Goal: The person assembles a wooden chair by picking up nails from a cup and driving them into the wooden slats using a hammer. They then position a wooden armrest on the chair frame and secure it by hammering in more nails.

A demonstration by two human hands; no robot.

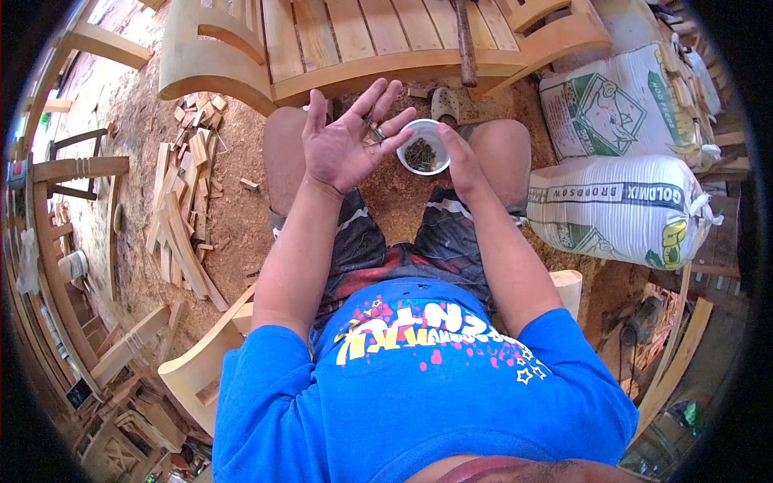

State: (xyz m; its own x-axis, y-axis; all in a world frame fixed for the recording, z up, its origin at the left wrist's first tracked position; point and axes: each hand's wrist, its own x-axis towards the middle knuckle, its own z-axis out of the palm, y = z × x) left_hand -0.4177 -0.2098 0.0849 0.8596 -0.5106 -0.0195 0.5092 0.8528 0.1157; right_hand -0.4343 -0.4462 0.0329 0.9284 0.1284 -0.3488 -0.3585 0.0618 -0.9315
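Observation:
My left hand [346, 149] is open with the palm up and the fingers spread. A few small metal fasteners [374, 135], like nails or screws, lie across the base of its fingers. Beside it, my right hand [463, 161] grips the side of a white plastic cup [436, 167], thumb near the rim. More of these fasteners [420, 153] cover the cup's bottom, brown and grey. The left fingertips reach close to the cup's left rim. Both hands are above the ground, between my knees.
A slatted wooden bench [378, 64] stands ahead, with a wooden-handled tool [465, 48] across its front edge. Wood offcuts [185, 217] are heaped at left on the sawdust-covered ground. Filled white sacks [612, 201] lie at right. Wooden frames [64, 169] line the far left.

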